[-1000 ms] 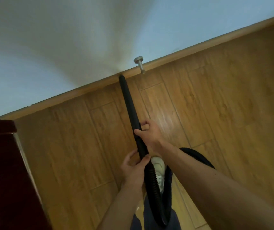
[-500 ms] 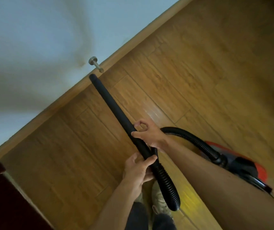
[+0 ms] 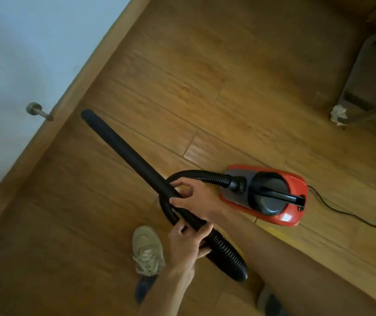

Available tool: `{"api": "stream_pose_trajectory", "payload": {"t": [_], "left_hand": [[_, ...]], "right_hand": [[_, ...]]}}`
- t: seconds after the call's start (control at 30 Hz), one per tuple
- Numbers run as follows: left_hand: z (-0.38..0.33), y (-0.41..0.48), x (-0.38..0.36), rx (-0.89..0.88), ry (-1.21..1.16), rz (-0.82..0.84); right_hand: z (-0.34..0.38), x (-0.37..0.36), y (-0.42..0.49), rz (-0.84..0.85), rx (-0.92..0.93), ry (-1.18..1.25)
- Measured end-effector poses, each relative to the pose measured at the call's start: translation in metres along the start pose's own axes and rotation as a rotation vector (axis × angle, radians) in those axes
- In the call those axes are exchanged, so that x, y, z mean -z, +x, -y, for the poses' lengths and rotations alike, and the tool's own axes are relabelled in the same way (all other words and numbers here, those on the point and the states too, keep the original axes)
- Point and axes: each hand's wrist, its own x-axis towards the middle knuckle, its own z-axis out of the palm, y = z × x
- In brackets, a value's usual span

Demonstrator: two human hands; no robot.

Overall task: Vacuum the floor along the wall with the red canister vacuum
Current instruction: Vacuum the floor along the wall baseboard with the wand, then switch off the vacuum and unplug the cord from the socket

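Drawn back off the wooden skirting [image 3: 86, 71], the black rigid vacuum tube [image 3: 123, 148] is gripped by left hand [image 3: 186, 244] and right hand [image 3: 197, 199]. The red canister vacuum [image 3: 271, 195] sits right; the far grey plastic bin [image 3: 353, 74] shows unclear contents.

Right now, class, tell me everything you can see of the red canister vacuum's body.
The red canister vacuum sits on the wooden floor, away from the wall. Its shell looks like glossy red plastic, with a grey front panel and a dark rounded centre crossed by a black carry handle. A ribbed black hose plugs into its front end, and a thin black cord trails from its rear. The left hand and right hand grip the black wand, not the canister.
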Motion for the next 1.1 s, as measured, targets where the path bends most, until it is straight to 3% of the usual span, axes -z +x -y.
{"api": "stream_pose_trajectory", "payload": {"t": [0.23,0.47,1.1], "left_hand": [[0.066,0.003,-0.079,0.07,-0.046,-0.013],[0.108,0.004,-0.139,0.045,-0.01,0.094],[0.208,0.06,-0.225,0.128,-0.104,-0.042]], "right_hand": [[-0.044,0.064,-0.058,0.031,0.027,-0.04],[-0.098,0.12,-0.092,-0.065,0.068,0.0],[-0.233,0.182,-0.102,-0.188,-0.019,-0.053]]}}
